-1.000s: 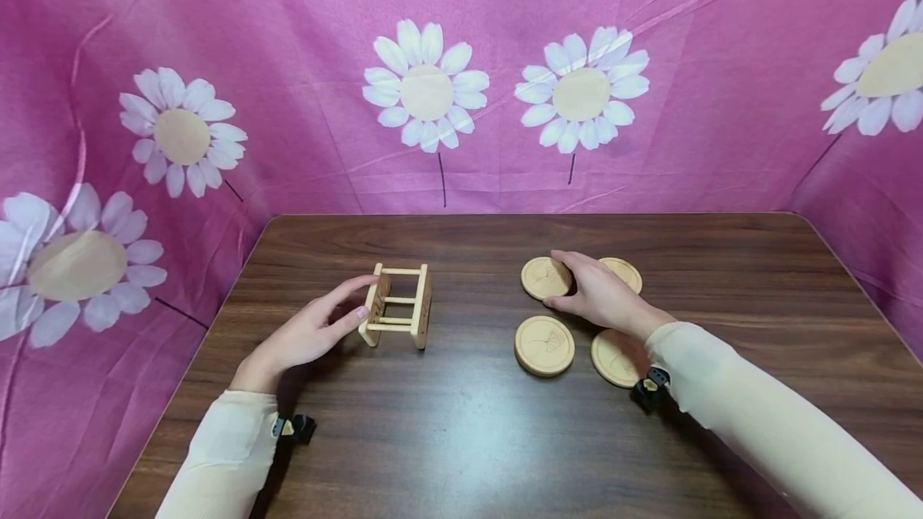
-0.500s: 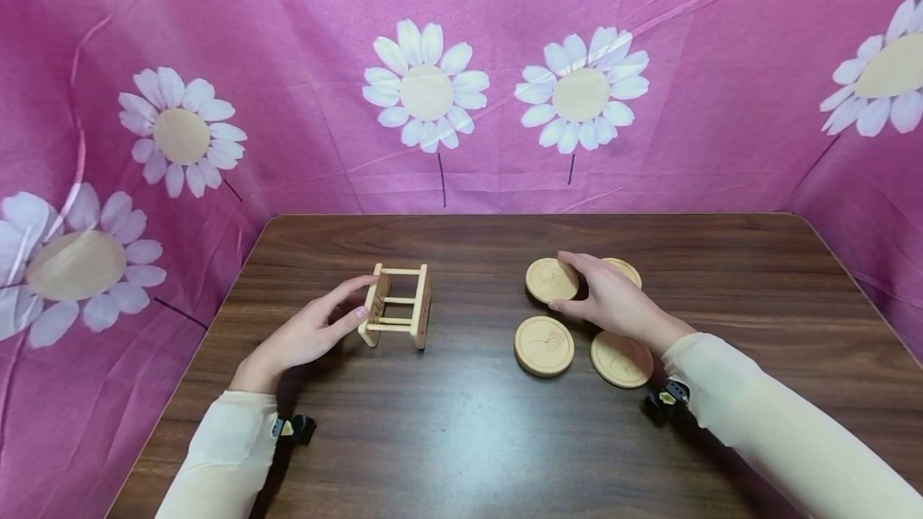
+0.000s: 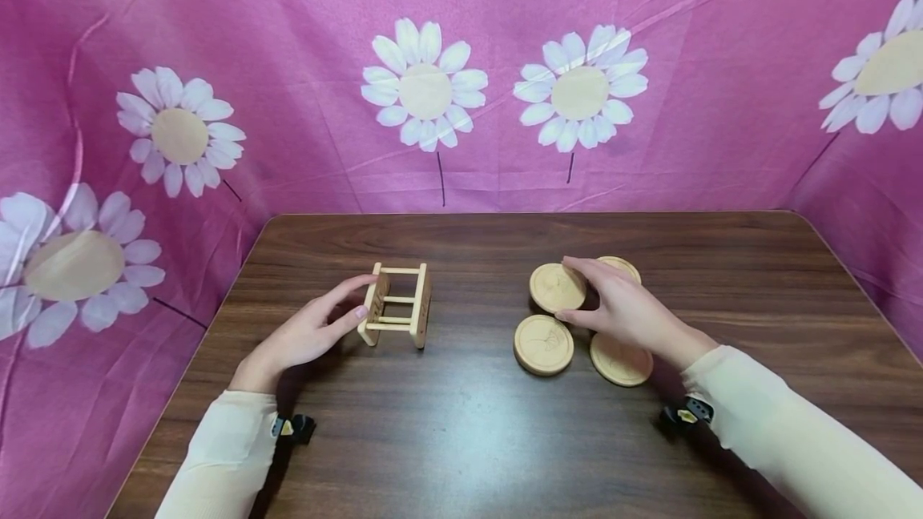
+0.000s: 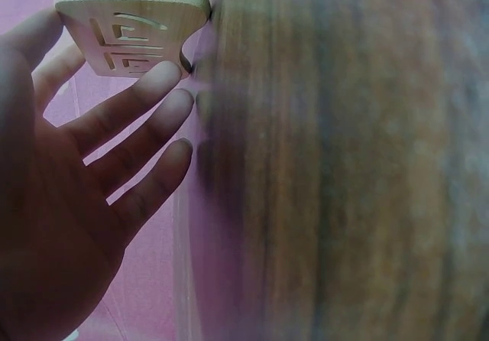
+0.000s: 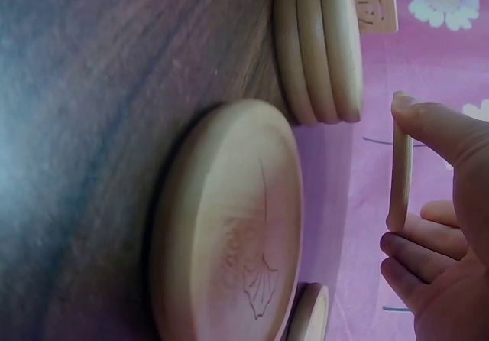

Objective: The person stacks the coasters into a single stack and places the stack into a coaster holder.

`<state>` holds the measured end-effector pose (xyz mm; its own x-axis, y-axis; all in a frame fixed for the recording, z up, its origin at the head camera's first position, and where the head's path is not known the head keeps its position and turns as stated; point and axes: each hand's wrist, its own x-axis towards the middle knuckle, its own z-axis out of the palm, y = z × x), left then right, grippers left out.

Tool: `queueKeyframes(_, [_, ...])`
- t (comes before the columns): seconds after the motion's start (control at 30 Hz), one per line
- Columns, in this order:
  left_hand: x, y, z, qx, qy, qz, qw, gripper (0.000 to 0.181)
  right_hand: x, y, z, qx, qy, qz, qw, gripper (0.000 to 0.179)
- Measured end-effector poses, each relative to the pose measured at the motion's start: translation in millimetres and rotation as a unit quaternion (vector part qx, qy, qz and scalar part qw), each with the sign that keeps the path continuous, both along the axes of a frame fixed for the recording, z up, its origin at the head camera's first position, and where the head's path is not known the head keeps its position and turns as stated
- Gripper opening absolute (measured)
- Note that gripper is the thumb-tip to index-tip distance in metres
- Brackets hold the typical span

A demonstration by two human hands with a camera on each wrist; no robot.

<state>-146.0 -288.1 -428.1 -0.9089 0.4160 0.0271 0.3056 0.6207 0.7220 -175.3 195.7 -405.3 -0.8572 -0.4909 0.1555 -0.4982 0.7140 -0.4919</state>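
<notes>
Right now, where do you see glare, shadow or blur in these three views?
Head view: a pale glare on the table, dark shadow beneath the left hand. Left wrist view: dim, the palm very dark, the wood grain soft and smeared. Right wrist view: a bluish-white glare at the left edge, dark shadow along the nearest disc, its engraved leaf clear.
</notes>
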Motion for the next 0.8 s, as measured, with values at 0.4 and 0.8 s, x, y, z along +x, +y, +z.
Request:
queueKeyframes(0.4, [0.0,0.4,1.3,0.0,0.0,0.0,1.0,0.052,19.7,-2,6.3,0.002,0.02,0.024,0.9995,0.076])
queueKeyframes(0.8, [0.3,0.1,1.8,0.002,0.001,-0.001,1.0,0.053,33.4,-8,3.1,0.0,0.038,0.04,0.9985,0.077])
